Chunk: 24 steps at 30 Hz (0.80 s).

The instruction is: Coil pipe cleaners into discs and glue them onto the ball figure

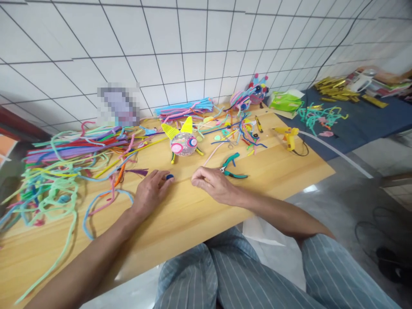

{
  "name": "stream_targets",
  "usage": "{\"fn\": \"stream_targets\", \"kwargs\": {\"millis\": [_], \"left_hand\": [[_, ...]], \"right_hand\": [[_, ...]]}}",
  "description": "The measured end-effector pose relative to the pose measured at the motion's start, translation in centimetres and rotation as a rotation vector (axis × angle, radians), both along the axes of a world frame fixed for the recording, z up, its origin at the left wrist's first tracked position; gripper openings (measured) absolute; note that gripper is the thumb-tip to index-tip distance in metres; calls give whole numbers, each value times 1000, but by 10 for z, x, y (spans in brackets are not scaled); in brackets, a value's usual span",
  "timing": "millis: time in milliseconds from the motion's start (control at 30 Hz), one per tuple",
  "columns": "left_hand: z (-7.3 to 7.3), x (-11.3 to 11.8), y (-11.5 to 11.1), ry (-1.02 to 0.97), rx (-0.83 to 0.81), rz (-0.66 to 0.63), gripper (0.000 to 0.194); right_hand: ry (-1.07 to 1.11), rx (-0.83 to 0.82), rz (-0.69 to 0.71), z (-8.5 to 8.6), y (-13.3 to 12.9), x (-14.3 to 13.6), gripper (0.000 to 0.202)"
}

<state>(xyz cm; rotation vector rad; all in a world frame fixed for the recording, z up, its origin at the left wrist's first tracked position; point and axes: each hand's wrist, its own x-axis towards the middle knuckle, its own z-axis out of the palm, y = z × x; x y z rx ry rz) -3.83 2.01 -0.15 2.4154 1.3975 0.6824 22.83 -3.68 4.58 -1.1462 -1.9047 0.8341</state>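
Observation:
My left hand (152, 191) rests on the wooden table, its fingers pinching a small dark blue piece (169, 176). To its right, my right hand (215, 184) lies closed with the fingers curled; whatever they may hold is hidden. Just beyond that hand are teal-handled pliers (236, 175), their handles apart. Behind both hands stands a clear round figure (183, 143) with yellow ears, pink-and-blue ringed eyes and dark legs with yellow tips.
Colourful pipe cleaners (80, 148) are heaped at the left, with a blue bundle (185, 108) along the wall. A yellow glue gun (290, 138) lies at the right. Another decorated figure (257, 92) and a green packet (286, 101) stand behind.

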Motion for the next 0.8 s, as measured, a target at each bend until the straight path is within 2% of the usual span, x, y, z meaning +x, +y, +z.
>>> {"fn": "stream_targets", "kwargs": {"millis": [100, 200, 267, 367, 533, 633, 800], "left_hand": [[17, 1, -5, -66, 9, -11, 31], [37, 8, -19, -195, -50, -81, 25], [47, 16, -32, -302, -155, -116, 24], [55, 32, -48, -449, -416, -136, 27], [52, 51, -55, -680, -774, -133, 35], [44, 56, -52, -776, -908, -81, 47], [28, 56, -46, -955, -1048, -13, 60]], "right_hand": [[36, -1, -36, -11, -7, 7, 17], [87, -19, -69, -17, -13, 13, 15], [90, -10, -87, -18, -15, 14, 13], [56, 35, -95, -18, -18, 10, 13], [-33, 235, -44, -19, -20, 1, 19], [-109, 392, -27, -25, -20, -2, 28], [-241, 539, -17, -43, -16, -2, 44]]}}
